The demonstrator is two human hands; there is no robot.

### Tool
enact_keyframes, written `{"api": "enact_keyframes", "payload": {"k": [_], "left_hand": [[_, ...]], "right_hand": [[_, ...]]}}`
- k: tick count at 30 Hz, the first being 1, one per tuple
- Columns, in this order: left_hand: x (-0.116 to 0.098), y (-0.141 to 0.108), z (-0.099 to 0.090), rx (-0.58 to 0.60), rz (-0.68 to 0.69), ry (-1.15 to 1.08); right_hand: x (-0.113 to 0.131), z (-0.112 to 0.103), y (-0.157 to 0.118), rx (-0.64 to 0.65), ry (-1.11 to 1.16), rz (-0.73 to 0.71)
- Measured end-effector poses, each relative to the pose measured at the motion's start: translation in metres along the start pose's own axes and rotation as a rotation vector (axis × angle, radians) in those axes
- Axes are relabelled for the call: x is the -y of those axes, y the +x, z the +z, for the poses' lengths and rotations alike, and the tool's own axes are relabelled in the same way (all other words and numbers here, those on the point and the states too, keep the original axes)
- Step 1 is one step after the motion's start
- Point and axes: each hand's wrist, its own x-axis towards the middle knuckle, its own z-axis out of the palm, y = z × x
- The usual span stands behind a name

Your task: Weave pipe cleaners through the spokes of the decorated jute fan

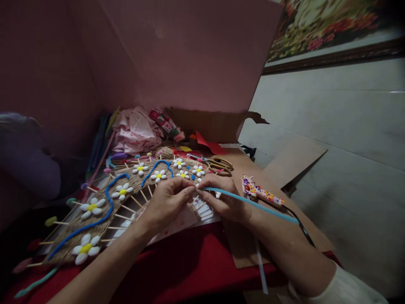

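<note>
A light blue pipe cleaner (253, 203) is pinched near one end between the fingertips of both hands. My left hand (172, 198) is closed, thumb against fingers, at the very tip. My right hand (223, 196) grips it just beside, and the long free end runs over my right forearm. Beneath both hands lies a curved twine-wrapped piece (71, 230) edged with wooden sticks. White flowers with yellow centres, such as one flower (92, 207), sit on it. A wavy dark blue pipe cleaner (109, 202) lies along its surface.
Gold-handled scissors (221, 164) lie beyond my right hand. A flower-patterned glue gun (262, 193) with a black cord rests on cardboard (311, 230) at right. Behind are a twine ball (165, 153), pink cloth (137, 128) and red paper (210, 143). A red cloth (190, 261) covers the near edge.
</note>
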Motion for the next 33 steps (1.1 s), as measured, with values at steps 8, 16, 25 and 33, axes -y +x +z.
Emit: {"api": "enact_keyframes", "payload": {"k": [8, 16, 25, 33], "left_hand": [[-0.001, -0.002, -0.001, 0.103, -0.104, -0.079], [0.003, -0.001, -0.002, 0.117, -0.162, -0.178], [0.002, -0.003, 0.009, -0.114, -0.165, -0.361], [0.001, -0.002, 0.02, -0.181, -0.131, -0.56]], "right_hand": [[0.002, -0.002, 0.001, 0.018, 0.051, 0.06], [-0.001, -0.003, -0.001, 0.065, 0.065, 0.063], [-0.007, 0.006, -0.004, -0.046, 0.029, -0.055], [0.002, 0.01, -0.004, -0.116, -0.06, -0.078]]}}
